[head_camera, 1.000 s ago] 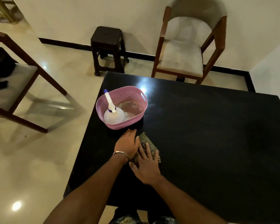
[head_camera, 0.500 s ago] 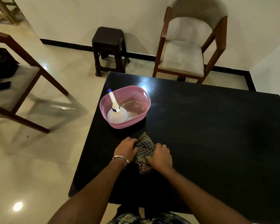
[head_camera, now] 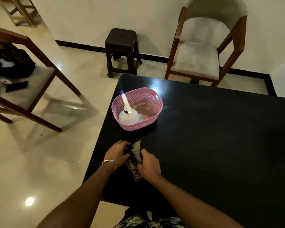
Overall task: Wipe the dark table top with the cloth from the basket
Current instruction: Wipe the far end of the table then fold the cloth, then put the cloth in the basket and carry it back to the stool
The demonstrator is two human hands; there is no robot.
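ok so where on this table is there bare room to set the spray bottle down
The table is bare everywhere right of the basket and the hands, out to its far and right edges. It is crowded only at the near-left corner: the basket holds the bottle, and just below it the left hand and right hand bunch the cloth.

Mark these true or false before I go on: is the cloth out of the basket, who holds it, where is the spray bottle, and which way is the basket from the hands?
1. The cloth is still in the pink basket. False: it lies on the dark table.
2. Both the left hand and the right hand grip the cloth. True.
3. The spray bottle stands inside the basket. True.
4. The basket is nearer the person than the hands. False: it sits beyond them.
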